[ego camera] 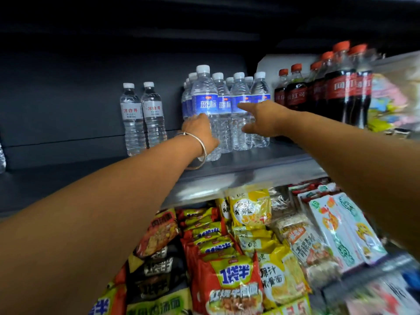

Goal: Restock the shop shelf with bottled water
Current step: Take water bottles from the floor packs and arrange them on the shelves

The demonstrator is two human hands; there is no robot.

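Currently — placement step: left hand (200, 130) grips the front clear plastic blue-labelled water bottle (204, 105) on the grey metal shelf (250, 160); right hand (261, 119), fingers extended, touches neighbouring bottles. Next, probably — release and align the row.

bare forearms, silver bangle (200, 151) on left wrist

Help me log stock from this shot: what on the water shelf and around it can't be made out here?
- Head view: the rear blue-label bottles are hidden behind the front row, so no count.
- The left hand covers the lower part of the front bottle.
- The cola bottles are blurred, their labels unreadable.
- The snack packets at bottom right are smeared by motion.
- A bottle is cut off by the left edge.
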